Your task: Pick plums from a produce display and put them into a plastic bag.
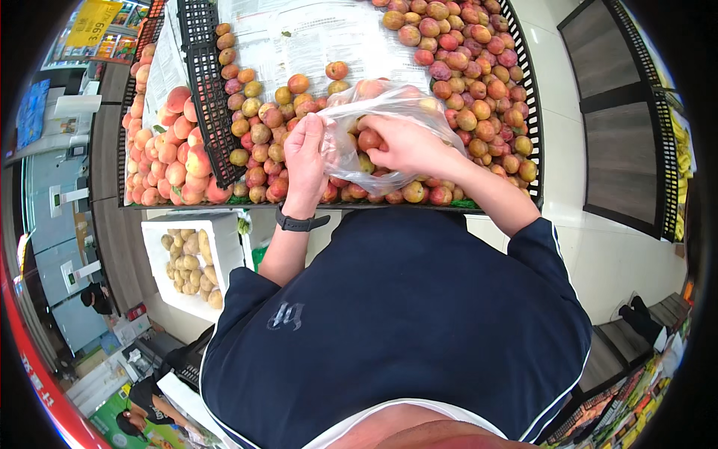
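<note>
A clear plastic bag (339, 149) lies over the plums near the front of the fruit stand. Its rim is pinched between the thumb and fingers of my left hand (304, 149), which has a dark watch (303, 221) at the wrist. At the bag's mouth, my right hand (412, 145) grips a reddish plum (368, 139) in its fingertips. Other plums show through the film; which are inside and which beneath, I cannot tell. Loose red and yellow plums (488, 101) are heaped on both sides of the bag.
Left of a black plastic mesh divider (207, 90) lie peaches (174, 157). Newspaper (314, 39) lines the stand behind the fruit. A white foam box (230, 241) of potatoes (190, 264) stands below at left. Another display stand (622, 123) rises at right. A person (148, 407) is at lower left.
</note>
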Tool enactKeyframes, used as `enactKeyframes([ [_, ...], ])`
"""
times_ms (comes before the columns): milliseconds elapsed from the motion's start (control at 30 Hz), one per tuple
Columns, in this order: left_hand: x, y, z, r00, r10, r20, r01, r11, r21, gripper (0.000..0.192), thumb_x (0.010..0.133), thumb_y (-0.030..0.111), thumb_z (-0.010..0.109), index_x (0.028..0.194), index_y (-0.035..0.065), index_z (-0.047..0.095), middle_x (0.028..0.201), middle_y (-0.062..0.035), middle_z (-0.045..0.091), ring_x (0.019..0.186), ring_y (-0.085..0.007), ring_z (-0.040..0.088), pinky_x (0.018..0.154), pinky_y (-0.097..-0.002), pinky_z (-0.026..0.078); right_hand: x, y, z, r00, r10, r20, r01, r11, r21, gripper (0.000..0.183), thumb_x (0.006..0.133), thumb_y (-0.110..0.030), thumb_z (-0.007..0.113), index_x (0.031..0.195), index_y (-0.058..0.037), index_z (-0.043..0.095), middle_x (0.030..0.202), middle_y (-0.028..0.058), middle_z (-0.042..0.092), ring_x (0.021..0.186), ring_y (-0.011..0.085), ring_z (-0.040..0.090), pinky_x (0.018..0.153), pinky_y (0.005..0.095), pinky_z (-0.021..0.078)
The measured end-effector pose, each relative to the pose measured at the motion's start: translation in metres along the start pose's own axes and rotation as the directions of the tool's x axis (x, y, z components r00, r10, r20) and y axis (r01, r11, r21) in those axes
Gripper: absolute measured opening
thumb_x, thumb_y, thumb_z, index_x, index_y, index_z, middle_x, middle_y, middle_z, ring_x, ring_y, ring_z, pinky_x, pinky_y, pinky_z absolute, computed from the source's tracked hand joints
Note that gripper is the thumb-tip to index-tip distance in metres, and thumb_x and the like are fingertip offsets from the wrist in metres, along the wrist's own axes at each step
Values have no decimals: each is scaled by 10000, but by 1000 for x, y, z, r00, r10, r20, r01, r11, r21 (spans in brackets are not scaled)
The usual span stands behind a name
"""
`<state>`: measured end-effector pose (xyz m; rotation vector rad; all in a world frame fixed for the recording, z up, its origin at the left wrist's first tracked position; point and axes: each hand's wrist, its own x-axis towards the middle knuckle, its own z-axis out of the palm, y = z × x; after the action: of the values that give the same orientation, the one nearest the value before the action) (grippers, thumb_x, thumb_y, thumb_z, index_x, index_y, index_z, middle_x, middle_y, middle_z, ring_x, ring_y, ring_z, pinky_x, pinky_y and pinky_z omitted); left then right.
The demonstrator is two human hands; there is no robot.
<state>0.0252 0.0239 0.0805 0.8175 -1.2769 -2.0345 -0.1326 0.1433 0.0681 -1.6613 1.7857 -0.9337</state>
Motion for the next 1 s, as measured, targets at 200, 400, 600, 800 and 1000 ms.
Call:
enactKeyframes([
  [200,0,-5,-5,998,-56,13,56,998,-42,322,1027,325,490,893,64,624,603,65,477,464,-20,369,406,-197,277,-24,12,-25,968,178,175,-231,366,902,429,906,-230,574,1247,26,526,960,140,655,573,171,585,496,286,478],
  [400,3,-11,-3,993,-104,49,107,991,-76,316,1030,319,483,901,61,613,578,57,460,456,-27,366,405,-201,273,-36,4,-26,972,140,190,-134,-333,933,531,963,-317,448,1344,50,401,1171,222,552,456,132,447,353,254,397],
  [600,8,-20,-18,998,-70,10,70,997,-37,306,1033,306,480,904,63,613,596,58,468,473,-26,378,421,-194,291,-59,17,-75,982,164,-93,96,-7,995,502,949,-296,502,1325,22,408,1034,181,594,464,130,492,377,259,424],
  [800,7,-27,-25,995,-94,-28,93,995,-27,298,1026,293,504,899,59,636,697,66,534,572,-9,424,494,-178,331,-50,103,-87,736,376,-563,-182,911,371,443,873,-277,660,1223,-23,567,876,102,682,671,144,619,619,281,511],
  [1000,7,-25,-19,997,-73,-5,73,997,5,312,1026,300,503,864,70,638,688,69,526,559,-7,419,484,-179,323,-22,115,-65,822,193,-536,-386,881,-274,466,852,-311,622,1266,-114,542,1064,143,622,872,336,657,796,434,530],
])
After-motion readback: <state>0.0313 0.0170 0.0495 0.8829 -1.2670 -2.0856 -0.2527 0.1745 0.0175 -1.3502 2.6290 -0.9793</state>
